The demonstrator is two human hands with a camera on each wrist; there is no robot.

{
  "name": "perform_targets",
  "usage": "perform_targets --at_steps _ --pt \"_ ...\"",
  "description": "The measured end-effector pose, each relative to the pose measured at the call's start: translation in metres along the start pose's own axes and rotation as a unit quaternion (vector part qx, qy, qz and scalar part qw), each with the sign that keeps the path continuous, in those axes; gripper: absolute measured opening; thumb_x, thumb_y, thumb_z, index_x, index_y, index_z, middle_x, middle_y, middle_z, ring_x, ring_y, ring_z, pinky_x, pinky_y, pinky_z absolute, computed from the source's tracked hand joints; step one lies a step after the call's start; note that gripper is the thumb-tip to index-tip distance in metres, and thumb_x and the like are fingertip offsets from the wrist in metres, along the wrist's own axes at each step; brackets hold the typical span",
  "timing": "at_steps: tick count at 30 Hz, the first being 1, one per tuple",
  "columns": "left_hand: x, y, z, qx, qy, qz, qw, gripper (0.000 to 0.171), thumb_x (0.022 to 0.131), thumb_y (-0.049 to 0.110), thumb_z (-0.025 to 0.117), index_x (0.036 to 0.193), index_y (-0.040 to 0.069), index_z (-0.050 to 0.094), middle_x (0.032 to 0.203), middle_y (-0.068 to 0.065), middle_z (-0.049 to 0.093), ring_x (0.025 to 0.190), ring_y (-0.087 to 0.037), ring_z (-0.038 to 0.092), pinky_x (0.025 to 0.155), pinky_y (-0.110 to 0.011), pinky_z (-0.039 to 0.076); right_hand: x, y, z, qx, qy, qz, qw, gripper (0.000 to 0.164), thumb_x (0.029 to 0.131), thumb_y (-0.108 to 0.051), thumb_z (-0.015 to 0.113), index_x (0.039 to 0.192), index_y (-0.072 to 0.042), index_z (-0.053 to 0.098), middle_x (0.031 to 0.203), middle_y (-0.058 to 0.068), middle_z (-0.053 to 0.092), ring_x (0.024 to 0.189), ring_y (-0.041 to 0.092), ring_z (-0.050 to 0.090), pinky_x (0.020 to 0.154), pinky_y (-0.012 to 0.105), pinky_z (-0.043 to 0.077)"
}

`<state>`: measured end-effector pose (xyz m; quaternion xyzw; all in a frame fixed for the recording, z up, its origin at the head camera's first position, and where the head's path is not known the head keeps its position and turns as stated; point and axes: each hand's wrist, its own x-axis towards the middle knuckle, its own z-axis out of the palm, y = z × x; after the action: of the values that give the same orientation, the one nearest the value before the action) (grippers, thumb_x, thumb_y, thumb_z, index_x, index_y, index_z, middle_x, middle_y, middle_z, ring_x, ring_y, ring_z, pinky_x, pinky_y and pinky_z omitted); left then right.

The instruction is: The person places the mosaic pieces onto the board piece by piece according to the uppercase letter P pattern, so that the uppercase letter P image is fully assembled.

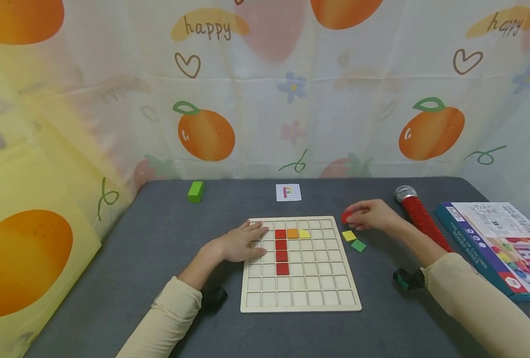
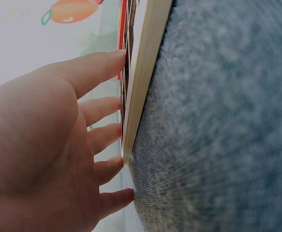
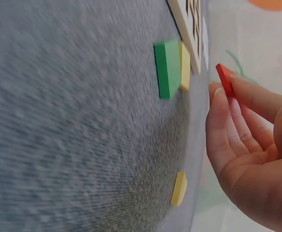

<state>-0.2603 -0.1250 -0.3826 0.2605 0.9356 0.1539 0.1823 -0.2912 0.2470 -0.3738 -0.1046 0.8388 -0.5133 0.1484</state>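
My right hand (image 1: 372,215) pinches a small red tile (image 3: 225,79) between thumb and fingertips, off the table, beyond the right edge of the wooden grid board (image 1: 265,300). With fingers spread, my left hand (image 1: 239,242) rests on the board's upper left part; its fingertips meet the board's face and edge in the left wrist view. On the grid, several red tiles (image 1: 281,255) form a column, with an orange tile (image 1: 292,233) and a cut-cornered yellow tile (image 1: 304,233) beside the top one. A green tile (image 3: 168,69) and a yellow tile (image 1: 349,235) lie just right of the board.
Another yellow tile (image 3: 179,188) lies on the table in the right wrist view. A small pattern card (image 1: 288,192) and a green block (image 1: 195,192) are at the back. To the right are a red microphone (image 1: 426,221) and a flat box (image 1: 475,253).
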Motion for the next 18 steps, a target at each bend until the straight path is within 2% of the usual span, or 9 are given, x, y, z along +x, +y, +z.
perform_targets --at_steps 7,18 --pt "0.000 0.000 0.001 0.001 0.000 0.003 1.0000 0.066 0.096 0.040 0.054 0.151 0.013 0.029 0.157 -0.007 0.018 0.143 -0.033 0.006 0.111 -0.051 0.015 -0.011 -0.003 0.015 -0.008 -0.021 0.010 1.000 0.035 0.090 -0.015 0.068 0.116 0.007 0.061 0.096 0.014 0.070 0.085 0.025 0.065 0.076 0.031 0.053" --pt "-0.001 -0.002 0.001 -0.006 0.013 0.023 0.9996 0.065 0.096 0.037 0.055 0.150 0.009 0.031 0.156 -0.013 0.019 0.142 -0.037 0.008 0.110 -0.054 0.015 -0.026 -0.011 0.039 0.058 -0.082 0.011 0.995 0.035 0.087 -0.012 0.071 0.114 0.007 0.060 0.093 0.016 0.069 0.080 0.023 0.066 0.075 0.034 0.055"
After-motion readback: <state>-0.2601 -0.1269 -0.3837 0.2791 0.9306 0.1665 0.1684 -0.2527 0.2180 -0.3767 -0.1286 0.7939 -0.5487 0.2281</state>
